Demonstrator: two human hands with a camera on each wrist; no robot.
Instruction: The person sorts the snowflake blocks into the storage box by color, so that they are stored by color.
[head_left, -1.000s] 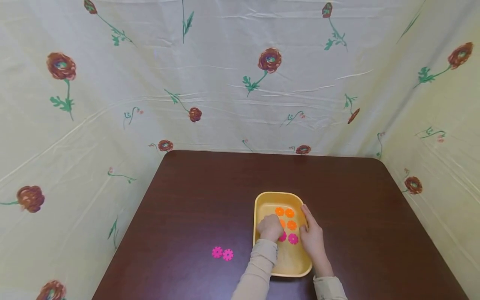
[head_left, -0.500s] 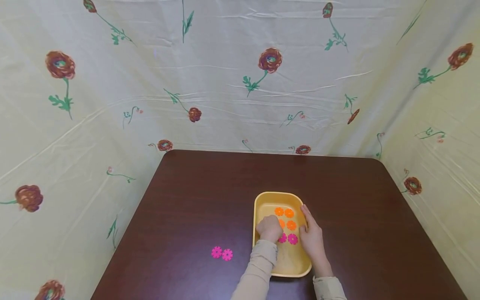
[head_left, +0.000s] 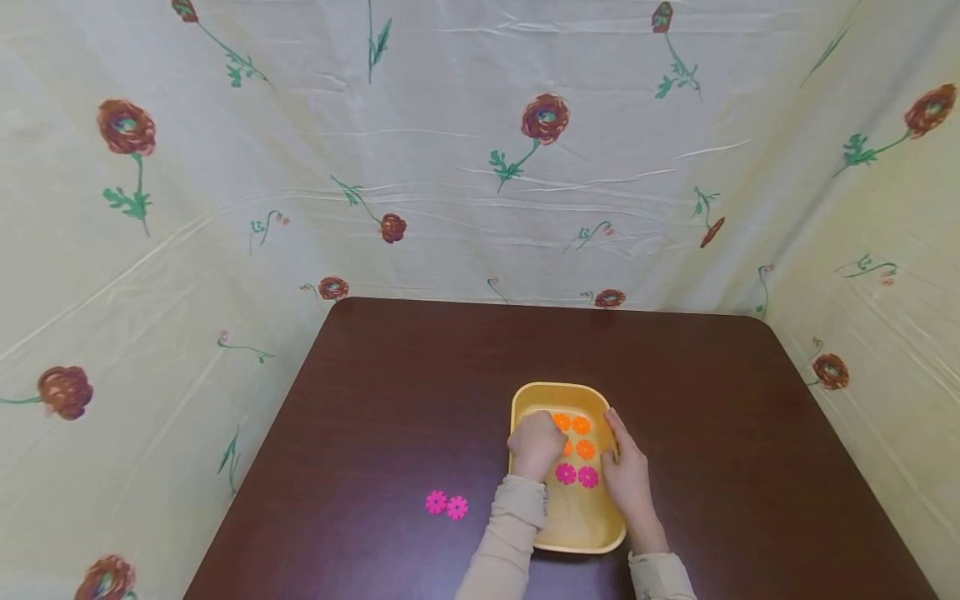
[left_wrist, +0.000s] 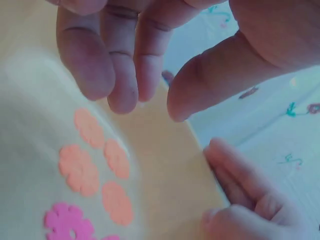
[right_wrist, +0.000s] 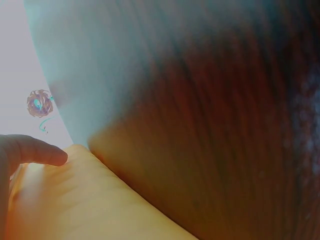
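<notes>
A yellow tray sits on the dark table and holds several orange flower-shaped pieces with two pink ones just nearer me. My left hand hovers over the tray's left side by the orange pieces. In the left wrist view its thumb and fingers are apart with nothing between them. My right hand lies along the tray's right rim with its fingers straight, and one finger touches the tray wall.
Two more pink pieces lie side by side on the brown table, left of the tray. Flower-printed cloth hangs along the table's back and sides.
My left hand has moved away from me, off the pink pieces in the tray and over the orange ones. Both pink pieces now show fully. The right hand has stayed put.
</notes>
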